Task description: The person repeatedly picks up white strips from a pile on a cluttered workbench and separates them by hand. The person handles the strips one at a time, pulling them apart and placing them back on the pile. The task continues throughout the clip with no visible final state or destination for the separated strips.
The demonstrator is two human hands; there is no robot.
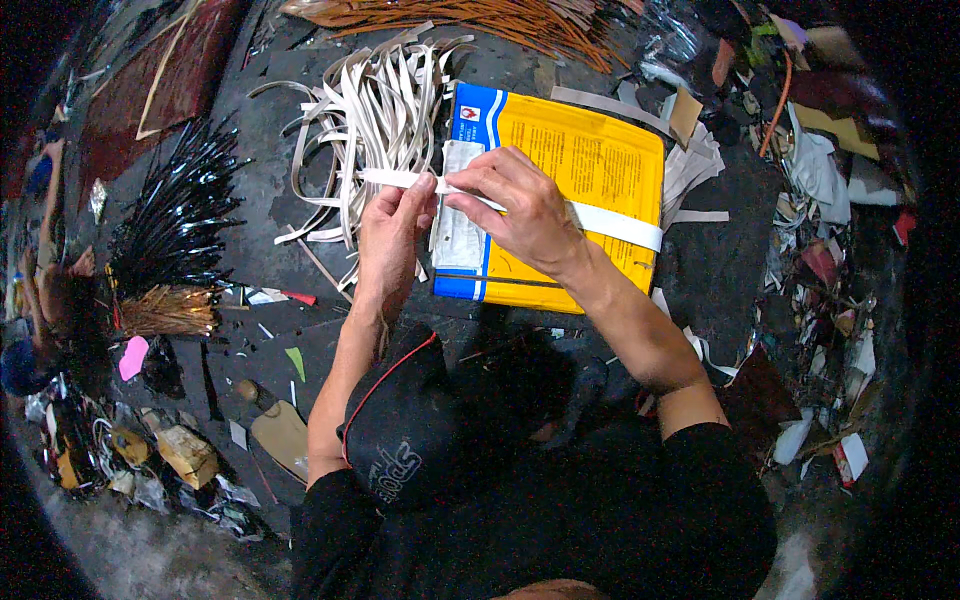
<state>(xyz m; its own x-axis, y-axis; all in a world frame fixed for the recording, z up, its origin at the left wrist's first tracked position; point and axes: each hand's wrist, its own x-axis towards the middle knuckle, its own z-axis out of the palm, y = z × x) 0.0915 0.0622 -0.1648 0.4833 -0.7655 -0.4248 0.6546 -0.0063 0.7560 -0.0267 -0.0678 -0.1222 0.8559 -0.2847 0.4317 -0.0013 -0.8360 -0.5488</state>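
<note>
A flat white strip point(615, 226) runs across a yellow and blue panel point(575, 150) and passes under my right hand. My left hand point(393, 225) pinches it near its left end, thumb on top. Close beside, my right hand point(520, 205) has its thumb and fingers closed on the strip too. Beneath my hands, a worn whitish pad point(458, 250) lies on the panel's blue side. To the left of the panel, a thick bundle of pale strips point(375, 110) spreads out, with loops hanging over its edge.
Black glossy strips point(175, 200) and brown strips point(170, 312) lie at the left. Orange-brown strips point(480, 18) are at the far edge. Pale flat pieces point(695, 165) stick out beside the panel. Scraps point(820, 260) litter the right side; a tan wooden-looking piece point(280, 437) lies near my left forearm.
</note>
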